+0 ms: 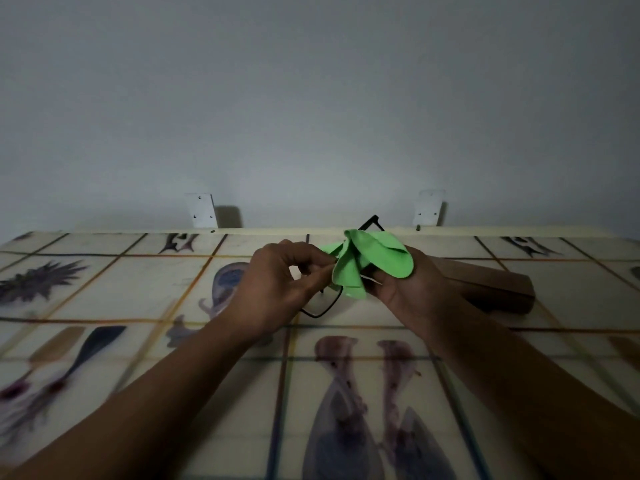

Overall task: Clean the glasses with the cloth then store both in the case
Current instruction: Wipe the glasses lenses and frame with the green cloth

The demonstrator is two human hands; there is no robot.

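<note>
Black-framed glasses are held up over the table between both hands; one lens rim shows below the hands and a temple arm sticks up behind the cloth. My left hand pinches the frame with curled fingers. A bright green cloth is draped over one lens, and my right hand holds that cloth around it. The brown glasses case lies on the table just right of my right hand; whether it is open cannot be made out.
The table has a pale cover printed with fish and plants in a grid. Its far edge meets a plain wall, where two white brackets are mounted. The light is dim.
</note>
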